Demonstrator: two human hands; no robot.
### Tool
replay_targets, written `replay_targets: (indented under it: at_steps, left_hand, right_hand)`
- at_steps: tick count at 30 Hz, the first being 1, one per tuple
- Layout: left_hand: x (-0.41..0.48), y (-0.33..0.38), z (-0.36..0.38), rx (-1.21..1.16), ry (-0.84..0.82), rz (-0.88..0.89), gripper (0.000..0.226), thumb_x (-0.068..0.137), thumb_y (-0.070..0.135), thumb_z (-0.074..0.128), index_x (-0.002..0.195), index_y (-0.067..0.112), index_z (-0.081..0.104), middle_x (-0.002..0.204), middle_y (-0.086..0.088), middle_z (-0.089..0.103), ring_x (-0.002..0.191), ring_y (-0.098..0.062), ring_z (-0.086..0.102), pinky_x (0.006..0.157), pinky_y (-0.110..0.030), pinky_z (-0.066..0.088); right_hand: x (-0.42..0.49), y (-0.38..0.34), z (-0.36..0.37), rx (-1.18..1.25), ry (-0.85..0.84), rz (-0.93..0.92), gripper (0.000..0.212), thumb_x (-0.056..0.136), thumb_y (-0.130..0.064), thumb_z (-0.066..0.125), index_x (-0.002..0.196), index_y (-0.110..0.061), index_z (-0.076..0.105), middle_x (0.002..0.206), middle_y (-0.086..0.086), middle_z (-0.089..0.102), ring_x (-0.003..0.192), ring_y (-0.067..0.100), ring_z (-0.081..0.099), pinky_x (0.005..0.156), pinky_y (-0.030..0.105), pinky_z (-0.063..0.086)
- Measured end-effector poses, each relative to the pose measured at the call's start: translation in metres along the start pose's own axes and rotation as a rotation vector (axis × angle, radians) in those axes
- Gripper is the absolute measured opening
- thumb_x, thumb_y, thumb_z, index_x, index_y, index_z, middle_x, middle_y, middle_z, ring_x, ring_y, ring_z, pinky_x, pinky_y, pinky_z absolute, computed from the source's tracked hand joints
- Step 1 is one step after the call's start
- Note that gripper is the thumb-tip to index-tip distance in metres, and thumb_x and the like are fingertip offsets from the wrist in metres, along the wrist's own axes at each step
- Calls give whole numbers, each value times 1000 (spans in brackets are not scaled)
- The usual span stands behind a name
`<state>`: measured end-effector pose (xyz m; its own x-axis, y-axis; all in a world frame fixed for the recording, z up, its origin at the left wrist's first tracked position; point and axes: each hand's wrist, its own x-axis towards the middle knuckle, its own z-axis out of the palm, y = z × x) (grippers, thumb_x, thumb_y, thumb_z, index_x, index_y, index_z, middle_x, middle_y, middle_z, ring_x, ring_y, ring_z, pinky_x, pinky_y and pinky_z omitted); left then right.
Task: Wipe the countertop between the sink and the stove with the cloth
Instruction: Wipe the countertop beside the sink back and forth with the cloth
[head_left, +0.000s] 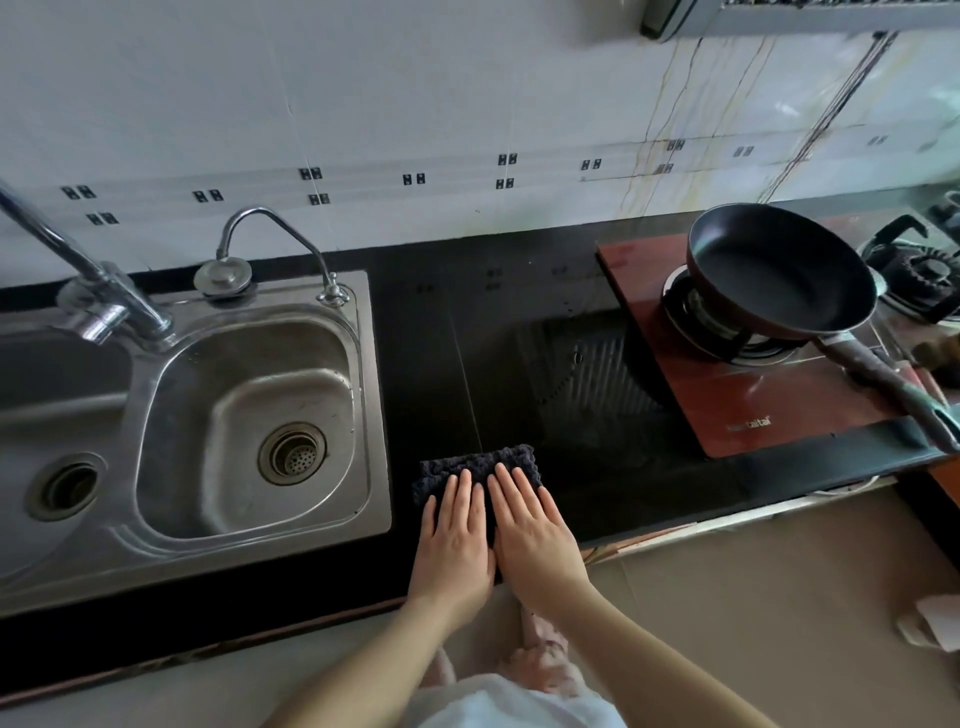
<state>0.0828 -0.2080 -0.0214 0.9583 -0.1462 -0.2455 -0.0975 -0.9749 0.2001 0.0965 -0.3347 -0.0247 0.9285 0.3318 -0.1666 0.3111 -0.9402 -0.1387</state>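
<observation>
Both hands lie flat, palms down and fingers stretched out, side by side on a dark cloth (475, 470) near the front edge of the black worktop (582, 467). The left hand (454, 540) covers the cloth's left part and the right hand (535, 530) its right part; the two hands touch along their inner edges. Neither hand grips the cloth; they press on it with open palms, and only the far strip of the cloth and its left corner show beyond the fingertips.

The cloth sits on the stretch of worktop between the steel sink (249, 415) on the left and the stove (753, 384) on the right, closer to the sink and just beside its rim. A curved tap (275, 234) stands at the back of the sink. On the stove's near burner rests a dark frying pan (779, 270), its handle pointing toward the front right. A white tiled wall (363, 104) runs behind the worktop.
</observation>
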Motion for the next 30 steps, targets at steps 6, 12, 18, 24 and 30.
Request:
replay_targets:
  at_steps: [6, 12, 18, 24, 30]
  left_hand:
    - [1, 2, 3, 15, 13, 22, 58, 81, 26, 37, 131, 2, 55, 141, -18, 50, 130, -32, 48, 108, -47, 28]
    - [4, 9, 8, 0, 90, -15, 59, 80, 24, 39, 134, 0, 43, 141, -20, 48, 133, -33, 43, 106, -47, 25]
    - [8, 22, 12, 22, 65, -61, 57, 82, 22, 35, 131, -2, 52, 141, -23, 47, 134, -37, 42, 107, -51, 23]
    - [15, 42, 12, 24, 74, -56, 61, 83, 27, 29, 131, -3, 52, 141, -24, 48, 133, -39, 43, 107, -56, 34]
    - [31, 69, 14, 6, 93, -35, 59, 85, 26, 30, 131, -2, 52, 141, -23, 47, 133, -38, 42, 104, -56, 38]
  right_hand:
    - [1, 7, 3, 8, -9, -64, 62, 87, -35, 49, 144, -12, 41, 152, 8, 38, 141, 23, 33, 110, 43, 37]
    - [5, 22, 7, 5, -11, -144, 67, 87, -38, 52, 146, -11, 36, 154, 7, 34, 143, 22, 29, 110, 43, 37]
    - [5, 32, 9, 23, 17, -188, 67, 88, -37, 54, 147, -12, 34, 155, 7, 32, 144, 21, 27, 113, 41, 32]
    - [2, 54, 5, -6, 49, -209, 67, 87, -36, 55, 146, -12, 36, 154, 8, 34, 143, 22, 29, 113, 40, 29]
    - [1, 85, -1, -23, 21, -169, 62, 89, -34, 30, 146, -11, 35, 155, 8, 33, 143, 22, 29, 112, 41, 33]
